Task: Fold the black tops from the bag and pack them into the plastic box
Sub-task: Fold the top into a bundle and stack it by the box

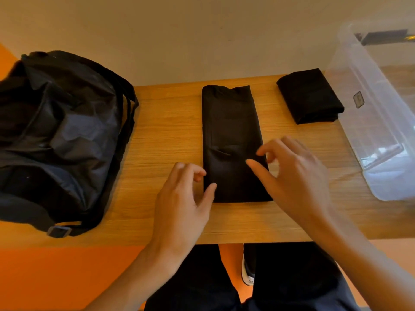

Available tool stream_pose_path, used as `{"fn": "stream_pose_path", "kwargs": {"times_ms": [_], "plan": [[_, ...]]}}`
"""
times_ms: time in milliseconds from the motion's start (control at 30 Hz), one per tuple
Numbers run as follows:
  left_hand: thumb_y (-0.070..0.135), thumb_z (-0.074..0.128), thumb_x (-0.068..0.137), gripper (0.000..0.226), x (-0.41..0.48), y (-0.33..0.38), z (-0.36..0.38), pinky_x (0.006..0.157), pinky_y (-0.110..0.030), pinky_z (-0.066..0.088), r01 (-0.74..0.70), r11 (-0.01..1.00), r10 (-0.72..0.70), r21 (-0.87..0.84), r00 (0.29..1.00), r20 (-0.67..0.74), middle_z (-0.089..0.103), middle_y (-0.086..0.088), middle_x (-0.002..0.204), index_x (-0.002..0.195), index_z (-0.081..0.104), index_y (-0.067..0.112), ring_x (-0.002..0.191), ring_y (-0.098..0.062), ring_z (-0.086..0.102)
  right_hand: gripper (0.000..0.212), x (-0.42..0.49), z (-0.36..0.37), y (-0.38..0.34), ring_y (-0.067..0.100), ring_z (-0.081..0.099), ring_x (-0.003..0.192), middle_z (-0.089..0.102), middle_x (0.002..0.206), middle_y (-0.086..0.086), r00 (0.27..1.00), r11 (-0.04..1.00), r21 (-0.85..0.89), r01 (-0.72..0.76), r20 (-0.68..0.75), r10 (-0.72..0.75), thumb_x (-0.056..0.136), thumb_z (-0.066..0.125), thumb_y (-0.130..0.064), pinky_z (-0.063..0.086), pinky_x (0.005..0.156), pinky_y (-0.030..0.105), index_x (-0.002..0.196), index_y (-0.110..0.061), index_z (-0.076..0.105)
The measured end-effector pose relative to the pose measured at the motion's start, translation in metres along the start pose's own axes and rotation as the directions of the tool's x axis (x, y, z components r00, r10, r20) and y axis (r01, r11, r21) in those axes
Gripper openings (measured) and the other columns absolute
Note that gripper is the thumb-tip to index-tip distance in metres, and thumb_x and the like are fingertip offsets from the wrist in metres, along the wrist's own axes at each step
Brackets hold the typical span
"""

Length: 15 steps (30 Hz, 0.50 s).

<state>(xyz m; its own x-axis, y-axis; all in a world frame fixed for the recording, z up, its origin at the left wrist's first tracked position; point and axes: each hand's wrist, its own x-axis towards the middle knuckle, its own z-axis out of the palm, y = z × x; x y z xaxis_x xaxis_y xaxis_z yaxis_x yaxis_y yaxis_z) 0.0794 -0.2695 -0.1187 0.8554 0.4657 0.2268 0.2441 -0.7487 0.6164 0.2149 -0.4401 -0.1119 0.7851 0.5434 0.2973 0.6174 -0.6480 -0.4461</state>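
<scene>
On the wooden worktop (161,131) a black top (231,131) lies folded into one long narrow strip, running from the far edge toward the person, its near end square and flat. Both hands hang over that near end. The left hand (179,198) is at the strip's left edge with its fingers loosely curled and its thumb reaching over the cloth; its grip is released and it grasps nothing. The right hand (296,173) is at the strip's right edge, a little blurred, thumb stretched out above the fabric and fingers bent loosely; its grip is slack too, with nothing in it. I cannot tell whether either thumb actually touches the cloth. To the right, well apart from the strip, a second black top (310,95) sits folded into a compact square, just beside the clear plastic box (370,108), which takes up the right end of the worktop and carries a small label (358,99) on its wall. At the left end slumps a big black duffel bag (56,131), crumpled, its strap and grey buckle (58,231) trailing to the near edge. Below the worktop I can see dark trousers (292,277), a shoe (248,272) and an orange floor (56,277).
</scene>
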Motion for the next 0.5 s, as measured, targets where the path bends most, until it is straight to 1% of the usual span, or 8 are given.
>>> {"fn": "stream_pose_path", "kwargs": {"times_ms": [67, 133, 200, 267, 300, 333, 433, 500], "plan": [[0.030, 0.072, 0.092, 0.025, -0.006, -0.001, 0.004, 0.083, -0.023, 0.052, -0.149, 0.984, 0.147, 0.102, 0.989, 0.027, 0.056, 0.003, 0.117, 0.113, 0.068, 0.016, 0.104, -0.011, 0.056, 0.033, 0.029, 0.015, -0.011, 0.010, 0.053, 0.091, 0.059, 0.095, -0.011, 0.990, 0.993, 0.035, 0.114, 0.084, -0.116, 0.090, 0.061, -0.051, 0.050, 0.068, 0.029, 0.108, -0.024, 0.067], [0.029, 0.069, 0.095, 0.030, -0.012, -0.006, 0.010, 0.098, -0.036, 0.051, -0.251, 0.953, 0.240, 0.167, 0.967, 0.085, 0.056, -0.004, 0.134, 0.120, 0.071, 0.013, 0.125, -0.023, 0.053, 0.034, 0.055, 0.034, -0.020, 0.012, 0.055, 0.093, 0.062, 0.097, -0.008, 0.969, 0.984, 0.079, 0.157, 0.182, -0.169, 0.088, 0.067, -0.050, 0.049, 0.082, 0.033, 0.108, -0.023, 0.070], [0.029, 0.062, 0.100, 0.032, -0.018, -0.011, 0.014, 0.110, -0.041, 0.043, -0.340, 0.917, 0.313, 0.209, 0.938, 0.151, 0.055, -0.008, 0.145, 0.127, 0.070, 0.012, 0.141, -0.024, 0.045, 0.024, 0.072, 0.049, -0.025, 0.009, 0.057, 0.088, 0.063, 0.093, -0.009, 0.954, 0.978, 0.105, 0.179, 0.226, -0.199, 0.087, 0.075, -0.042, 0.050, 0.082, 0.031, 0.101, -0.022, 0.072], [0.028, 0.055, 0.104, 0.036, -0.023, -0.016, 0.016, 0.116, -0.041, 0.037, -0.391, 0.896, 0.350, 0.210, 0.914, 0.207, 0.056, -0.008, 0.148, 0.133, 0.067, 0.011, 0.146, -0.021, 0.042, 0.014, 0.080, 0.058, -0.023, 0.004, 0.058, 0.079, 0.062, 0.085, -0.012, 0.949, 0.974, 0.171, 0.147, 0.253, -0.188, 0.089, 0.076, -0.036, 0.050, 0.075, 0.021, 0.092, -0.023, 0.072], [0.028, 0.053, 0.105, 0.037, -0.026, -0.018, 0.017, 0.117, -0.041, 0.036, -0.398, 0.894, 0.353, 0.204, 0.908, 0.226, 0.056, -0.008, 0.149, 0.136, 0.064, 0.010, 0.147, -0.020, 0.041, 0.013, 0.082, 0.062, -0.020, 0.003, 0.058, 0.076, 0.062, 0.084, -0.013, 0.949, 0.971, 0.206, 0.121, 0.265, -0.174, 0.089, 0.076, -0.035, 0.048, 0.071, 0.017, 0.090, -0.022, 0.072], [0.028, 0.052, 0.106, 0.039, -0.029, -0.019, 0.017, 0.118, -0.040, 0.035, -0.400, 0.894, 0.351, 0.201, 0.905, 0.239, 0.054, -0.008, 0.150, 0.139, 0.062, 0.009, 0.148, -0.020, 0.040, 0.014, 0.084, 0.065, -0.017, 0.003, 0.059, 0.076, 0.062, 0.083, -0.012, 0.948, 0.967, 0.228, 0.116, 0.265, -0.176, 0.090, 0.076, -0.035, 0.047, 0.069, 0.016, 0.089, -0.021, 0.072], [0.027, 0.051, 0.107, 0.042, -0.035, -0.023, 0.017, 0.120, -0.038, 0.034, -0.404, 0.890, 0.348, 0.211, 0.901, 0.258, 0.049, -0.008, 0.155, 0.144, 0.057, 0.009, 0.150, -0.018, 0.036, 0.018, 0.086, 0.072, -0.010, 0.006, 0.056, 0.071, 0.060, 0.081, -0.009, 0.936, 0.948, 0.204, 0.245, 0.206, -0.287, 0.093, 0.071, -0.035, 0.051, 0.070, 0.027, 0.089, -0.018, 0.068], [0.028, 0.052, 0.107, 0.043, -0.036, -0.024, 0.016, 0.119, -0.039, 0.035, -0.415, 0.883, 0.356, 0.219, 0.896, 0.264, 0.050, -0.009, 0.154, 0.144, 0.057, 0.008, 0.150, -0.019, 0.037, 0.020, 0.085, 0.072, -0.008, 0.009, 0.054, 0.072, 0.057, 0.083, -0.008, 0.914, 0.928, 0.135, 0.348, 0.170, -0.368, 0.097, 0.064, -0.036, 0.052, 0.073, 0.033, 0.091, -0.017, 0.065]]}}
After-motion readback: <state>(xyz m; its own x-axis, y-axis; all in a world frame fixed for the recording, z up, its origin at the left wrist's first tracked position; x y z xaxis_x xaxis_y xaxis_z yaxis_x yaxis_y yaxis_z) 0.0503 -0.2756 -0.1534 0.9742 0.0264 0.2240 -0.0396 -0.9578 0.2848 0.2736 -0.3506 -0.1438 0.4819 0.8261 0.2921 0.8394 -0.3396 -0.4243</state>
